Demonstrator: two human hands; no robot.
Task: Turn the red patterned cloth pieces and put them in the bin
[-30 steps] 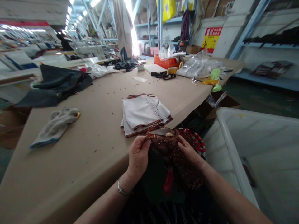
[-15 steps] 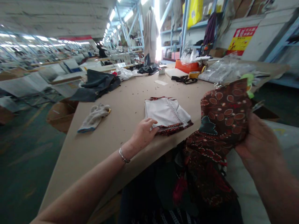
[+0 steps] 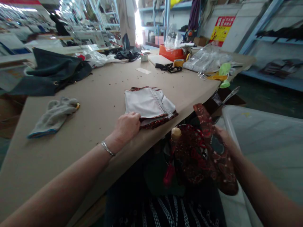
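A stack of folded fabric pieces (image 3: 146,102), pale on top with brown-red patterned edges, lies near the table's front edge. My left hand (image 3: 127,126), with a silver bracelet at the wrist, is closed on the stack's near left corner. Off the table's edge to the right, my right hand (image 3: 223,137) grips a brown-red patterned cloth (image 3: 215,154) that has a dark patch. The fingers of that hand are mostly behind the cloth. More patterned fabric hangs over my lap, beside a red-handled tool (image 3: 169,175).
The brown table (image 3: 94,91) holds a grey glove (image 3: 55,116) at left and dark cloth (image 3: 59,71) behind it. Further back are an orange container (image 3: 169,53), tape (image 3: 178,62) and plastic bags (image 3: 208,60). A translucent bin (image 3: 267,135) stands at right.
The view has turned right. My right hand has lowered the patterned cloth from beside the table edge toward my lap. My left hand's fingers have closed on the stack's corner.
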